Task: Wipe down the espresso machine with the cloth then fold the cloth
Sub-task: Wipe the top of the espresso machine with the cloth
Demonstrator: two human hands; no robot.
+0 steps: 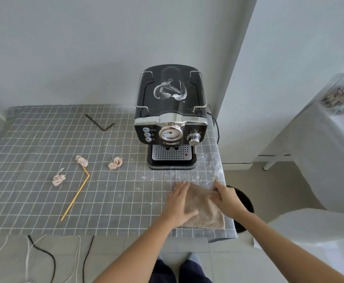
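Observation:
A black and chrome espresso machine (170,117) stands at the back right of the table, with a white smear on its top. In front of it, near the table's right front corner, lies a beige cloth (206,213). My left hand (179,203) lies flat on the cloth's left part, fingers spread. My right hand (227,198) pinches the cloth's far right edge between thumb and fingers. White powdery marks cover the tablecloth around the machine's base.
The table carries a grey checked tablecloth (44,152). On it lie three crumpled pink paper wads (58,179), a bent yellow straw (76,196) and a bent black straw (100,123). A dark bin (246,203) sits below the right edge. Cords lie on the floor.

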